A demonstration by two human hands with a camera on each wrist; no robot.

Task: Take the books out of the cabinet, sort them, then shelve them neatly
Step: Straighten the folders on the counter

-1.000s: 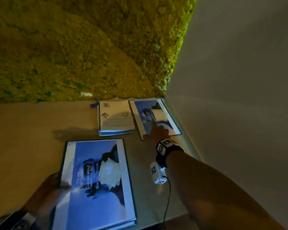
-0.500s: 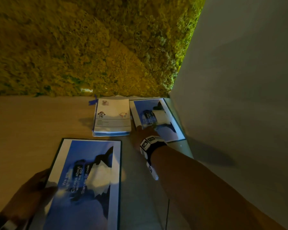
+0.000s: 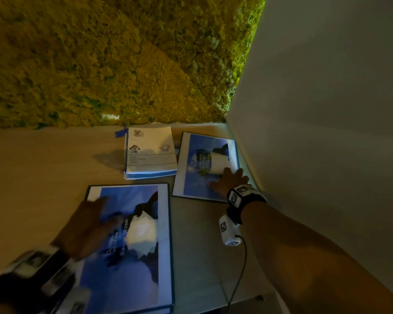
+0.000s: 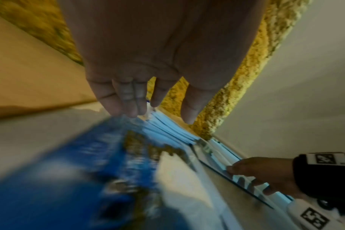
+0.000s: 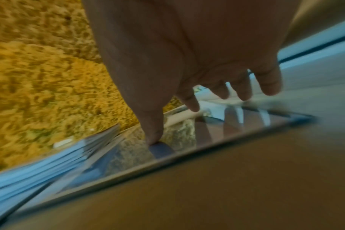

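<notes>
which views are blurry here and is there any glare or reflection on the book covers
Head view: dim and warm-lit, the left hand and its wrist smeared by motion, the small blue book fairly sharp. Left wrist view: the large blue book heavily streaked, its glossy cover mirroring the yellow moss wall. Right wrist view: blurred throughout, the right hand's fingers reflected in the cover.

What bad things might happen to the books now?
1. The right hand only presses flat on the glossy far blue book, so it may slip instead of sliding.
2. That book lies close beside the white spiral notebook and might bump it.
3. The near blue book reaches the shelf's front edge and might slide off.
</notes>
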